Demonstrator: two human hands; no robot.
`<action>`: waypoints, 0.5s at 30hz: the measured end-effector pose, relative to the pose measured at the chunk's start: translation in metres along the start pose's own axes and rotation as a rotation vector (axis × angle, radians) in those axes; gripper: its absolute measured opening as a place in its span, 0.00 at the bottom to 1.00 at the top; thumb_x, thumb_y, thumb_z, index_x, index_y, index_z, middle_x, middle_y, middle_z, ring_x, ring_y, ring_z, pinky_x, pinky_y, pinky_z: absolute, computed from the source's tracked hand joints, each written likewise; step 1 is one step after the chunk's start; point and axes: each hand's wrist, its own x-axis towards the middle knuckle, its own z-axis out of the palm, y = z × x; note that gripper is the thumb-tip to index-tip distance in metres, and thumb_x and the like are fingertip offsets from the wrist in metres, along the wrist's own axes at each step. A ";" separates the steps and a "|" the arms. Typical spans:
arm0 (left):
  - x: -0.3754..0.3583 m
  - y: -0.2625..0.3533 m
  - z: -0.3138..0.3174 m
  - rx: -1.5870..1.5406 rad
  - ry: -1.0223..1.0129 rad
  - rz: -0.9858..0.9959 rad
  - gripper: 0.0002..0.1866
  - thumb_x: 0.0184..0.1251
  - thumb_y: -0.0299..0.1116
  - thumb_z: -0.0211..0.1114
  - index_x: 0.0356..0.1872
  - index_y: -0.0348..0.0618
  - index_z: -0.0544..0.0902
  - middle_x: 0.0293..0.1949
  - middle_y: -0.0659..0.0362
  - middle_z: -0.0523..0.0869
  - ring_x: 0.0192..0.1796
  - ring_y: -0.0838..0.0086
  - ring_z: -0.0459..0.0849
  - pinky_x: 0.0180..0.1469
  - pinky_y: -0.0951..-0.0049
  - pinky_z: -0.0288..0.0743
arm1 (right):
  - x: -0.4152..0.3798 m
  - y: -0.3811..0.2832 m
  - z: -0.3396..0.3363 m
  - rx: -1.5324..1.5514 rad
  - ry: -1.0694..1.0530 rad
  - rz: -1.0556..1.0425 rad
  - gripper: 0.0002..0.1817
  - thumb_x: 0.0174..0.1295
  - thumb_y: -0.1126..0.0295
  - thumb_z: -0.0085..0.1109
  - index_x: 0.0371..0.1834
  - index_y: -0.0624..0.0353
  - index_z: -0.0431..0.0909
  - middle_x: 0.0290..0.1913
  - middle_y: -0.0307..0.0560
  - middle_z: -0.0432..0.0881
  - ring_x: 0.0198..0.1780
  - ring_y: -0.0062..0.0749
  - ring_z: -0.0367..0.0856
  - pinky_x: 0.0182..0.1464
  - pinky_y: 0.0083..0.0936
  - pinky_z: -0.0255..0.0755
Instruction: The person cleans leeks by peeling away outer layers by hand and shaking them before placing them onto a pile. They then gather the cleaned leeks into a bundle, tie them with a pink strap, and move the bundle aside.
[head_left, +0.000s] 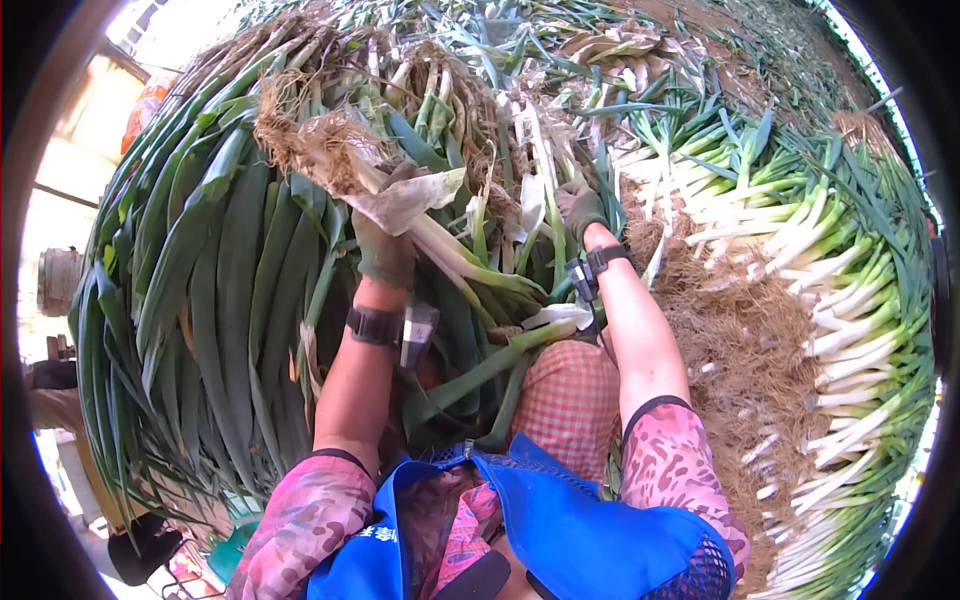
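My left hand (388, 240), in a dark glove, is closed around a large green onion (440, 245). Its shaggy brown roots (320, 150) point to the upper left, and its stalk slants down to the right. A loose, papery pale skin (415, 200) hangs over the stalk by my fingers. My right hand (581, 208), also gloved, is closed among stalks and leaves, right of a pale upright stalk (548, 180). What its fingers grip is hidden. To the left of both hands lies a big heap of green onions (220, 270) with long drooping leaves.
On the right, cleaned green onions (840, 330) lie in a curved row, white ends inward. Root trimmings (740, 330) cover the ground beside my right arm. A checked cloth (570, 390) covers my knee. Stripped leaves (620, 45) are strewn at the back. Someone's leg shows at the left edge.
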 end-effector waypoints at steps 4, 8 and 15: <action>0.007 -0.012 -0.005 -0.078 -0.058 -0.037 0.21 0.74 0.36 0.56 0.60 0.30 0.75 0.53 0.51 0.82 0.53 0.66 0.82 0.59 0.64 0.76 | 0.041 0.040 0.028 -0.314 0.001 0.111 0.27 0.58 0.55 0.66 0.49 0.69 0.77 0.40 0.54 0.86 0.37 0.39 0.83 0.43 0.30 0.76; 0.011 -0.014 -0.007 -0.104 -0.096 -0.078 0.22 0.74 0.37 0.56 0.62 0.33 0.74 0.57 0.52 0.79 0.57 0.65 0.80 0.61 0.62 0.76 | 0.029 0.029 0.041 -0.035 -0.074 0.191 0.27 0.56 0.55 0.70 0.49 0.69 0.78 0.40 0.50 0.86 0.38 0.38 0.84 0.44 0.29 0.76; 0.010 -0.006 -0.005 0.119 -0.178 -0.084 0.23 0.73 0.38 0.58 0.62 0.33 0.74 0.56 0.52 0.81 0.58 0.66 0.79 0.62 0.64 0.74 | -0.018 0.012 -0.004 0.410 -0.048 0.192 0.24 0.60 0.61 0.69 0.54 0.63 0.76 0.40 0.49 0.86 0.41 0.32 0.85 0.40 0.30 0.78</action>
